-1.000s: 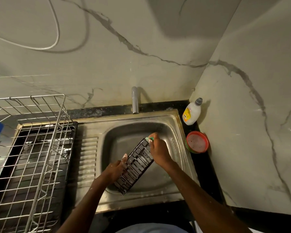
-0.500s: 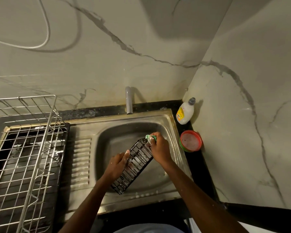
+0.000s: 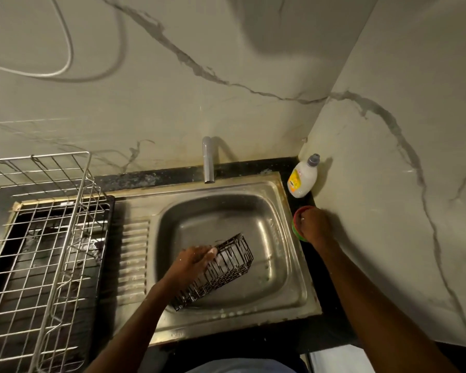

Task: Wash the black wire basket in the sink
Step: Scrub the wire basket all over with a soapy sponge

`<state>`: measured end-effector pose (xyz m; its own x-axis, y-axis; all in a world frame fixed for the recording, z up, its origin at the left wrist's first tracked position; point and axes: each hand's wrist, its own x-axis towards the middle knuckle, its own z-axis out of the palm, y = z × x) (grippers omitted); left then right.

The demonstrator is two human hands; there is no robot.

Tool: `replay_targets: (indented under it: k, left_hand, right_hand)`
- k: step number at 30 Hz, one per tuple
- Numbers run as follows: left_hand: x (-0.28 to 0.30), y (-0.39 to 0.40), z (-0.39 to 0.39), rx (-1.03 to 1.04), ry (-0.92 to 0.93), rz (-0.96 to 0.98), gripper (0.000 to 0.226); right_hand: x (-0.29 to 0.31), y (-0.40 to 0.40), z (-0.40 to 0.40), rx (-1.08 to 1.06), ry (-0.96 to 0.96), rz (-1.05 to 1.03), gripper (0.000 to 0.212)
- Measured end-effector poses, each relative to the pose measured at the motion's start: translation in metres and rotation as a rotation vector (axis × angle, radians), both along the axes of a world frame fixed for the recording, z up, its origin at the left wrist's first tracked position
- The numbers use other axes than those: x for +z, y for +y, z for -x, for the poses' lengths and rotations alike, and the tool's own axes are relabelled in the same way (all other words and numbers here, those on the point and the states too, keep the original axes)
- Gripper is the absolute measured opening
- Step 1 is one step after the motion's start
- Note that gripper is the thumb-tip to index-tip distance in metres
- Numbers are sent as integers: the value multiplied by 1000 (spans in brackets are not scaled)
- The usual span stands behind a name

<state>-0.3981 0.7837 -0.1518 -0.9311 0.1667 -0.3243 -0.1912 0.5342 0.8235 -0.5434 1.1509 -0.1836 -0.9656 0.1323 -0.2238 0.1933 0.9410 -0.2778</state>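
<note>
While the steel sink (image 3: 293, 262) takes up the middle of the black tabletop (image 3: 326, 297), a silver wire rack (image 3: 38, 251) stands to its left. The black wire basket (image 3: 218, 273) lies tilted inside the sink bowl, and the left hand (image 3: 191, 267) holds its near long side with curled fingers. The right hand (image 3: 314, 224) rests over the small red and green container (image 3: 297, 224) beside the sink, near the white bottle (image 3: 301, 179); its grip seems closed, but I cannot tell on what.
</note>
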Motion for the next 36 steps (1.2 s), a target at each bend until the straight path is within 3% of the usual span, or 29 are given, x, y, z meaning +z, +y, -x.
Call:
replay_targets:
  k: [5, 8, 13, 16, 18, 20, 23, 26, 30, 33, 36]
  left_hand:
    - [-6, -4, 3, -183, 30, 283, 36]
    - [-2, -5, 5, -211, 11, 340, 26]
    - [8, -4, 13, -281, -71, 335, 40]
    - [17, -1, 15, -348, -92, 228, 41]
    - [18, 0, 17, -415, -110, 208, 35]
    - [17, 3, 19, -456, -67, 256, 33]
    - [10, 10, 17, -325, 43, 262, 30]
    - [-9, 10, 5, -79, 32, 118, 36]
    - [-13, 19, -12, 152, -98, -190, 42]
    - [-15, 24, -16, 259, -126, -257, 65]
    - [-16, 25, -14, 424, -189, -298, 65]
  right_hand:
    - [4, 2, -4, 76, -2, -61, 32]
    - [8, 7, -6, 105, 7, -34, 22]
    - [10, 10, -6, 154, -27, -18, 17]
    - [25, 4, -17, 43, 110, 68, 28]
    - [36, -5, -29, -8, 231, 182, 24]
    - [45, -25, -45, -53, 220, 372, 18]
    - [41, -62, -70, -37, 42, 593, 22]
    - [31, -94, -87, -8, 28, 669, 22]
    - [29, -128, -96, 86, 97, 662, 23]
    - [30, -146, -99, 196, 172, 596, 22]
    - [33, -165, -110, 305, 187, 551, 21]
